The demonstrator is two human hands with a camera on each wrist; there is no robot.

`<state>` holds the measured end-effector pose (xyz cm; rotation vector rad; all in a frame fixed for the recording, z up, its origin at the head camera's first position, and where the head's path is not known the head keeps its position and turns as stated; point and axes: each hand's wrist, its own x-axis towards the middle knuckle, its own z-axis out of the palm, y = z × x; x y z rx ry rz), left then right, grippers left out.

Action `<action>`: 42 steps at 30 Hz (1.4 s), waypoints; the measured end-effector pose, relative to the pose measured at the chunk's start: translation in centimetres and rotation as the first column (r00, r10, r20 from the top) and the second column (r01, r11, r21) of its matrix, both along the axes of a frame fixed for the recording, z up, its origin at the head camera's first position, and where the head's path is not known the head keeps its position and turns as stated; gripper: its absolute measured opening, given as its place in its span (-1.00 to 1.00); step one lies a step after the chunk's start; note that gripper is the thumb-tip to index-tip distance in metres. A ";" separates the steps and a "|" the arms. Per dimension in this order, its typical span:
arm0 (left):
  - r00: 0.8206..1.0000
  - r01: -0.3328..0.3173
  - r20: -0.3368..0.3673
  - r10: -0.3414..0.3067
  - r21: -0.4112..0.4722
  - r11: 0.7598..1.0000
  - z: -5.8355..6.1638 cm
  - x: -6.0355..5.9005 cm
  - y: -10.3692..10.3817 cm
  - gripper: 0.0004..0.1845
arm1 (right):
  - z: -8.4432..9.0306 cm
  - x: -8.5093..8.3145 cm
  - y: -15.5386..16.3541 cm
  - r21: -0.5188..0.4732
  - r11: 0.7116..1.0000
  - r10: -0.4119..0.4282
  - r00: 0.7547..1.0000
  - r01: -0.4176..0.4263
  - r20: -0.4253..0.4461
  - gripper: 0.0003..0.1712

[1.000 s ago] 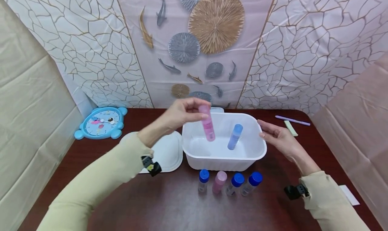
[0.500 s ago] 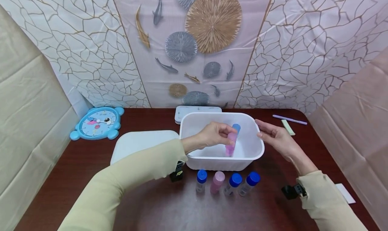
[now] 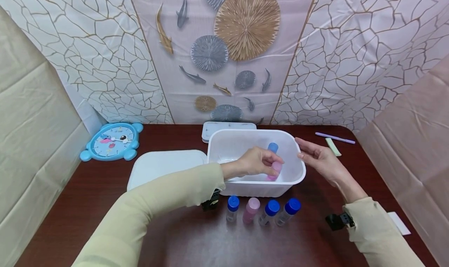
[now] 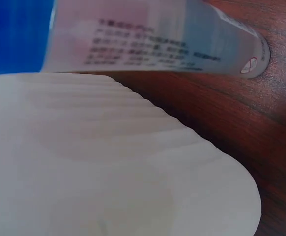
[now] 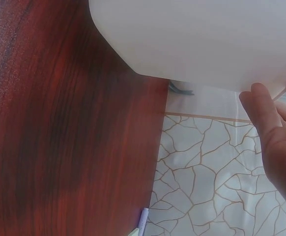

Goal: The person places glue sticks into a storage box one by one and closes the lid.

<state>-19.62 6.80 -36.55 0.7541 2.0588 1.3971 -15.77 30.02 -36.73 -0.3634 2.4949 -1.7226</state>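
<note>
A white plastic tub (image 3: 224, 140) stands mid-table. My left hand (image 3: 269, 160) reaches into it and grips a pink bottle (image 3: 277, 168) low against the tub's right inner wall. A light blue bottle (image 3: 272, 147) leans inside just behind it. My right hand (image 3: 308, 154) lies with straight fingers against the tub's right rim; its fingers (image 5: 273, 128) show beside the tub's wall (image 5: 207, 39) in the right wrist view. The left wrist view shows only a blue-capped bottle (image 4: 157, 44) and the tub's outer wall (image 4: 108, 172).
A row of three blue-capped bottles (image 3: 232, 208) and a pink one (image 3: 252, 209) stands before the tub. A white lid (image 3: 161, 166) lies left, a smaller lid (image 3: 228, 126) behind. There is a blue clock (image 3: 112, 141) far left, and a purple pen (image 3: 334, 138) and a green strip (image 3: 332, 147) at right.
My left hand carried the pink bottle from above the tub down into it, toward the right inner wall. The right hand stayed at the rim.
</note>
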 end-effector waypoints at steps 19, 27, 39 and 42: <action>0.993 0.077 0.081 -0.081 0.051 0.996 1.7 0.1 -3.5 -0.43 | -0.2 0.0 -0.1 0.047 0.999 -0.014 1.000 0.014 0.018 -0.35; 0.991 0.120 0.039 -0.128 0.162 0.980 3.5 2.6 -9.0 -0.64 | 0.1 0.0 -0.2 0.068 0.997 -0.024 1.000 0.023 0.013 -0.34; 0.967 0.094 0.202 -0.155 0.281 0.955 0.1 6.6 -13.4 -0.54 | 0.1 -0.1 -0.1 0.042 0.999 -0.018 1.000 0.018 -0.002 -0.35; 0.968 0.070 0.211 -0.138 0.301 0.951 -0.8 7.0 -13.4 -0.55 | 0.0 -0.1 -0.3 0.055 0.998 -0.026 1.000 0.026 0.006 -0.35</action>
